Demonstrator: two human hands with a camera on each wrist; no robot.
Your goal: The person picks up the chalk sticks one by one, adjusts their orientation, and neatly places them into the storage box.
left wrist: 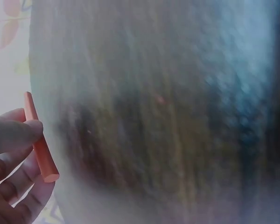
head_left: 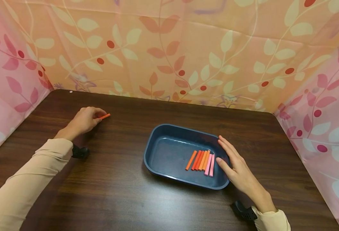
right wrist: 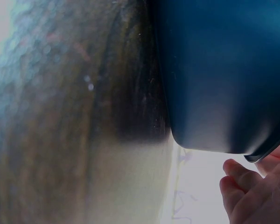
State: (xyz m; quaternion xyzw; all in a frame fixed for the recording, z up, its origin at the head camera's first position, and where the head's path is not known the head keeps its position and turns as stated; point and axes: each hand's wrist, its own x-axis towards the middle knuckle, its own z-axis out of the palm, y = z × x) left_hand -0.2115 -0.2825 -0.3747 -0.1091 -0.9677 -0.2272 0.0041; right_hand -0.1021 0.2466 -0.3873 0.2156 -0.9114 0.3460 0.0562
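Observation:
In the head view my left hand [head_left: 85,120], off to the left over the table, pinches an orange chalk stick [head_left: 105,116] between thumb and fingers. The left wrist view shows that chalk [left wrist: 41,140] as a slightly tapered cylinder with a flat wide end. A dark blue tray [head_left: 163,160] sits right of centre. Inside it, towards the right, several chalk sticks lie side by side, from orange-red [head_left: 190,160] to light orange to pink [head_left: 212,165]. My right hand [head_left: 238,166] rests at the tray's right end with fairly straight fingers, thumb over the inside.
A dark wood-grain table [head_left: 105,192] carries everything. Floral cloth [head_left: 169,64] hangs behind it and along both sides. One small white spot [head_left: 71,91] shows near the table's back left edge. Each wrist wears a black camera [head_left: 242,211].

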